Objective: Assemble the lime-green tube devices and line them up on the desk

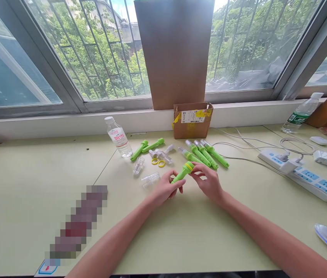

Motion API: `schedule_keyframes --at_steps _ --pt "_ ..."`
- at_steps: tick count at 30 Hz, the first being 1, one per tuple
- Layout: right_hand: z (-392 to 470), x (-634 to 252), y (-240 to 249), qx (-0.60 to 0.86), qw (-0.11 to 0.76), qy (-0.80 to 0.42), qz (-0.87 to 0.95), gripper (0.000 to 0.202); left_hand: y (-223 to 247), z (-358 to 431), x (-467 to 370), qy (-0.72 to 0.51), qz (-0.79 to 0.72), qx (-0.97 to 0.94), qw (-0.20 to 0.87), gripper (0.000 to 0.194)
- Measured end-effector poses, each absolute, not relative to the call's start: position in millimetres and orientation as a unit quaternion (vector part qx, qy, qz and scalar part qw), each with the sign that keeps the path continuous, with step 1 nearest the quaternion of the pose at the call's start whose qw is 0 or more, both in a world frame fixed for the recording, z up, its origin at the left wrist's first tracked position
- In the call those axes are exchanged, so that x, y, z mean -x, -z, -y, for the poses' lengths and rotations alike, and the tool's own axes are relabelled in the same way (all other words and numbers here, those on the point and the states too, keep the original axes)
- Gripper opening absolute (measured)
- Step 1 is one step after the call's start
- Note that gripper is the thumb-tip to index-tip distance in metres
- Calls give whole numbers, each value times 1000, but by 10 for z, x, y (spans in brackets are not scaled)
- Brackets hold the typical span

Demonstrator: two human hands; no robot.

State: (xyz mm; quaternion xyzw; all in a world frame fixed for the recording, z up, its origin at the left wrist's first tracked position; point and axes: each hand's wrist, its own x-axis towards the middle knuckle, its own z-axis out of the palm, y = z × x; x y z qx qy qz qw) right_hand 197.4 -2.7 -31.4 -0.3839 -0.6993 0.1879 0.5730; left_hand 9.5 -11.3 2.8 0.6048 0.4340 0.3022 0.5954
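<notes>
My left hand point(169, 187) is closed around a green torch-shaped plastic handle point(181, 175), tilted with its wide end up and to the right. A yellow ring point(189, 166) sits around that wide end. The fingers of my right hand point(208, 181) pinch at the ring's edge. Beyond my hands lie two more green handles point(153, 145) and several green sticks with clear tops point(206, 154). Two loose yellow rings point(161, 163) lie beside clear plastic pieces point(165, 156). Nearer my left hand are a clear ribbed cover point(150, 179) and another clear cover point(138, 165).
A small cardboard box point(192, 129) and a water bottle point(119, 138) stand at the back. To the right are a power strip point(302, 175), cables, a white adapter point(325, 158), and a second bottle point(301, 114). A pixelated patch point(79, 220) covers something at left.
</notes>
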Motion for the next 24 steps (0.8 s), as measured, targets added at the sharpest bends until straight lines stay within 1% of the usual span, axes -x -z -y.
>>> schedule_keyframes --at_steps 6,9,14,15,19,24 --pt "15 -1975 322 381 569 -184 706 12 -7 99 -112 -326 -428 -590 602 36" --pt "19 -1978 307 390 561 -191 705 13 -18 102 -111 -328 -422 -583 612 40" --pt "9 -1979 298 385 544 -206 716 27 -16 88 -96 -313 -401 -586 631 46" --pt "6 -1977 301 386 543 -205 717 27 -15 85 -93 -308 -400 -589 631 47" --pt "13 -1961 303 387 560 -187 708 14 -28 95 -88 -282 -428 -600 615 46" --pt "37 -1951 283 375 576 -159 708 10 -38 117 -86 -286 -454 -608 585 42"
